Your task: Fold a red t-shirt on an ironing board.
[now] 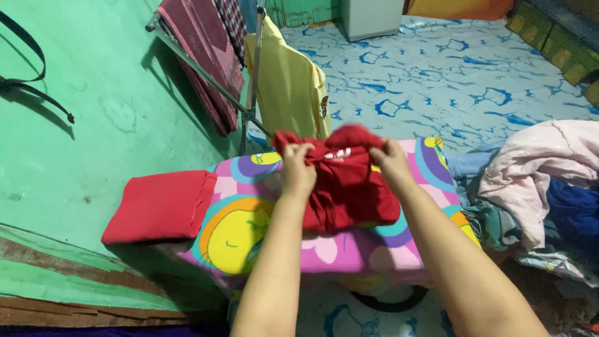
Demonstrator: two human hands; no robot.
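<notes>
A crumpled red garment (346, 187) with a small white print lies bunched over a table covered by a bright pink, yellow and purple cloth (249, 231). My left hand (297, 170) pinches the garment's upper left edge. My right hand (390, 160) grips its upper right edge. Both hands hold the fabric slightly raised off the cloth, and the lower part of the garment sags onto the table.
A folded red cloth (159, 206) lies at the table's left end. A metal drying rack (249, 75) behind carries a yellow shirt (290, 87) and dark red towels (206, 56). A heap of pink and blue clothes (543, 187) sits at the right. A green wall (75, 125) is on the left.
</notes>
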